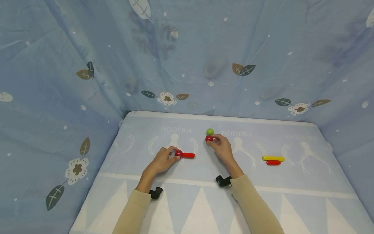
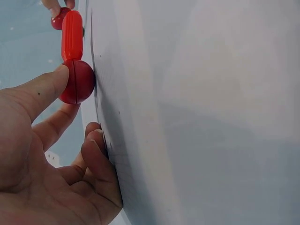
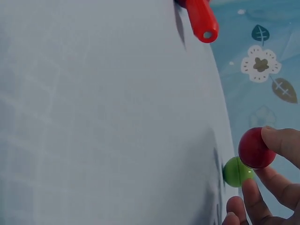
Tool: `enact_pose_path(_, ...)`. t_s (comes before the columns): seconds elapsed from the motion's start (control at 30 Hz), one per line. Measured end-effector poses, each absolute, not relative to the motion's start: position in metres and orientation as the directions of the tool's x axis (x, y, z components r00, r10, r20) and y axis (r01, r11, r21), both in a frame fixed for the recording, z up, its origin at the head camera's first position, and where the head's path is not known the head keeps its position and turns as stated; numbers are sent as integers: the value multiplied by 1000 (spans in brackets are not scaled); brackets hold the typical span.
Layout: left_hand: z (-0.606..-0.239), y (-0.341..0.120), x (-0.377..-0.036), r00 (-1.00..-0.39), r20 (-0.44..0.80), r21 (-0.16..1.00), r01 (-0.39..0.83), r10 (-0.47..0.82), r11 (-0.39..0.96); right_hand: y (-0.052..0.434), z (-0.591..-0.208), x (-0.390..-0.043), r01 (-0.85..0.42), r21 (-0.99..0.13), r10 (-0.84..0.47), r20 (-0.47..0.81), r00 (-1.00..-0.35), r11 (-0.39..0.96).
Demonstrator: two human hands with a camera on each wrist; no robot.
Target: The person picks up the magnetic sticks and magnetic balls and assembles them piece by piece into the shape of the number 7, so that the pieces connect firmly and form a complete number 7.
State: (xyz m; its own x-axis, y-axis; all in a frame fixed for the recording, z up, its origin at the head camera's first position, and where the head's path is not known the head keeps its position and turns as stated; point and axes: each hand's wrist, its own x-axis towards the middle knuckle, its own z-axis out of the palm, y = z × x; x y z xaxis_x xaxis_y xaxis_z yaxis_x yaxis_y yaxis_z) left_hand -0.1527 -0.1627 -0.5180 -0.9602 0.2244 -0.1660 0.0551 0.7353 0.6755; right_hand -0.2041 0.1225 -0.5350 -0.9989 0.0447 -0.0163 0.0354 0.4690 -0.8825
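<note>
Left hand (image 1: 164,160), as I monitor it, pinches one red ball (image 1: 179,153) between thumb and finger, and a red stick (image 1: 188,155) extends end-on from that ball, a small round hole visible in its free end. Right hand (image 1: 222,148) pinches a second red ball (image 1: 208,138) at the near side of a green ball (image 1: 210,131); I cannot tell whether these two balls touch. Farther right on the tablecloth (image 1: 187,175), I observe a yellow stick (image 1: 273,158) and a shorter red piece (image 1: 273,163) lying side by side.
</note>
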Motion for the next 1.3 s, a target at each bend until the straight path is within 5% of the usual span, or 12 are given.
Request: enact_pose_path(1.3,-516,-164,-153,-956,-170,676,64,240,734,125,-533,-160,-22,-878,-136,-49,-990,478)
